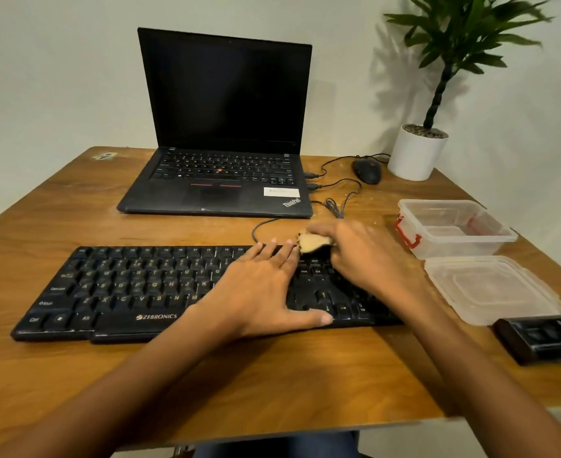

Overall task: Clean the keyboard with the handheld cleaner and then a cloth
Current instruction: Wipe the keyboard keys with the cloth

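A black keyboard lies across the wooden table in front of me. My left hand rests flat on its right-middle part, fingers straight and spread, thumb at the front edge. My right hand is over the keyboard's far right corner and grips a small crumpled tan cloth against the top row of keys. A black handheld cleaner lies on the table at the right edge, apart from both hands.
An open black laptop stands behind the keyboard. To the right are a clear plastic box with red clips, its lid, a black mouse with cables, and a potted plant at the back right corner.
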### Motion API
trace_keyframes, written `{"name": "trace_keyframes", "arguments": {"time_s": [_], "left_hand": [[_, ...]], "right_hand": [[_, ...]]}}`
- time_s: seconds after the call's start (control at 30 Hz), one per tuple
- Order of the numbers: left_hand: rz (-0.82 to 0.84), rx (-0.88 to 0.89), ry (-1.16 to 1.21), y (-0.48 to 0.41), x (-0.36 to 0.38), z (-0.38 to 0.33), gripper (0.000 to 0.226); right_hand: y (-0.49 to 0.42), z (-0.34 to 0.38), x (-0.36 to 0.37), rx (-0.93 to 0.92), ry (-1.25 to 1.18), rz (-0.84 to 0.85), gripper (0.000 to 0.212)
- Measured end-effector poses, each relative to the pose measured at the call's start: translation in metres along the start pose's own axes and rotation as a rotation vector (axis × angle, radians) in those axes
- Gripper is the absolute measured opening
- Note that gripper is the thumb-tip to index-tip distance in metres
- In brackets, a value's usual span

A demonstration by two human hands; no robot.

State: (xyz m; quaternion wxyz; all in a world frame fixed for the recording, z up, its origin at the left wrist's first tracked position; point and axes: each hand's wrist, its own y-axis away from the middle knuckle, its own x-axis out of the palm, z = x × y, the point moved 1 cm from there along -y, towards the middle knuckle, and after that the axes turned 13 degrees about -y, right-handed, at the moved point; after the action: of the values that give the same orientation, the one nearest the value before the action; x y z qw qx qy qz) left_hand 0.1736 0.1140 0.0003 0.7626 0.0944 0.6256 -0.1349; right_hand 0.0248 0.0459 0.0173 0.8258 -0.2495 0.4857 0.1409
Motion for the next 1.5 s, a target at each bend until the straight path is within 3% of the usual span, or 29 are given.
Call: {"name": "trace_keyframes", "arguments": {"time_s": [0.17,0.23,0.37,0.43,0.57,0.63,0.8,0.87,1.0,1.23,1.33,1.4,1.5], "left_hand": [[0.006,-0.036,0.025,-0.006,0.005,-0.003,0.107],[0.005,-0.036,0.029,-0.006,0.005,-0.004,0.106],[0.005,-0.05,0.013,-0.006,0.007,-0.004,0.11],[-0.001,-0.049,0.021,-0.006,0.006,-0.003,0.11],[-0.038,-0.025,-0.005,-0.009,0.009,0.001,0.12],[-0.062,-0.022,-0.019,-0.009,0.01,0.002,0.123],[-0.138,0.011,-0.006,-0.008,0.004,-0.006,0.111],[-0.136,0.049,-0.002,-0.012,0.004,-0.012,0.111],[-0.089,0.046,-0.012,-0.017,0.008,-0.012,0.123],[-0.1,0.035,-0.03,-0.014,0.007,-0.013,0.117],[-0.118,0.035,-0.06,-0.015,0.008,-0.013,0.119],[-0.122,0.032,-0.057,-0.015,0.009,-0.013,0.121],[-0.114,0.04,-0.048,-0.014,0.009,-0.011,0.12]], "right_hand": [[0.028,0.008,-0.006,-0.131,-0.063,0.082,0.058],[0.022,0.002,-0.013,-0.096,-0.11,0.14,0.057],[0.008,-0.015,-0.008,0.043,-0.08,0.045,0.054],[0.02,-0.011,-0.007,0.013,-0.053,0.041,0.056],[0.062,0.002,-0.018,-0.145,-0.154,0.196,0.057],[0.073,-0.003,-0.025,-0.132,-0.239,0.239,0.059],[0.057,-0.021,-0.049,-0.073,-0.578,-0.076,0.06],[0.051,-0.017,-0.044,-0.094,-0.523,-0.031,0.056],[0.067,-0.013,-0.023,-0.196,-0.145,0.215,0.057],[0.09,-0.039,-0.066,0.017,0.03,0.158,0.042],[0.08,-0.02,-0.049,-0.107,0.037,0.086,0.051],[0.077,-0.008,-0.028,-0.212,-0.007,0.147,0.058],[0.086,-0.018,-0.026,-0.175,-0.051,0.177,0.06]]}}
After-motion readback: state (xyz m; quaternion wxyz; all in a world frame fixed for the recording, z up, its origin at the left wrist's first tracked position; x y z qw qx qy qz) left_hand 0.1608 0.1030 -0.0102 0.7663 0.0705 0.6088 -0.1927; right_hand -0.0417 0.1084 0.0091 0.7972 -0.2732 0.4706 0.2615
